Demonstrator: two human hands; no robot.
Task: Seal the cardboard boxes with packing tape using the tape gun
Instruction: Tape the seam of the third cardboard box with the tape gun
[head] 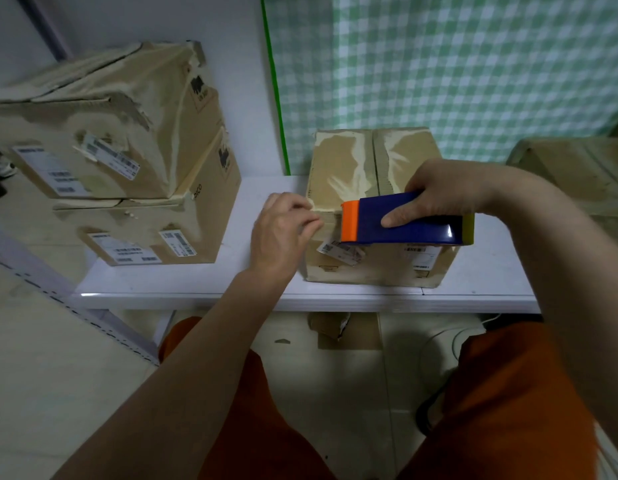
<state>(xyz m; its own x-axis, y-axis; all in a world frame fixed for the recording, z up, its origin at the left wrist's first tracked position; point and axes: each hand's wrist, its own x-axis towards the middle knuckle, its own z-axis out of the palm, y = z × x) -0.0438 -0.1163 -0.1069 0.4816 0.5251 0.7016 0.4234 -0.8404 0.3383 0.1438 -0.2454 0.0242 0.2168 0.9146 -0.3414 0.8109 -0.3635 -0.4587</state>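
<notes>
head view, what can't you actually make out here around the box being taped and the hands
- Head view: near top edge of the box, hidden behind the tape gun.
- Tape strip between tape gun and left hand: too faint to trace; the curled fingers hide any pinch.
- Right hand: its palm side is hidden behind the tape gun.
- Labels on the box front: print too small and blurred.
- Stacked boxes: left side cut off by the frame edge.

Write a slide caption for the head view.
Right hand holds tape gun on box; left hand pinches the tape end.
</notes>
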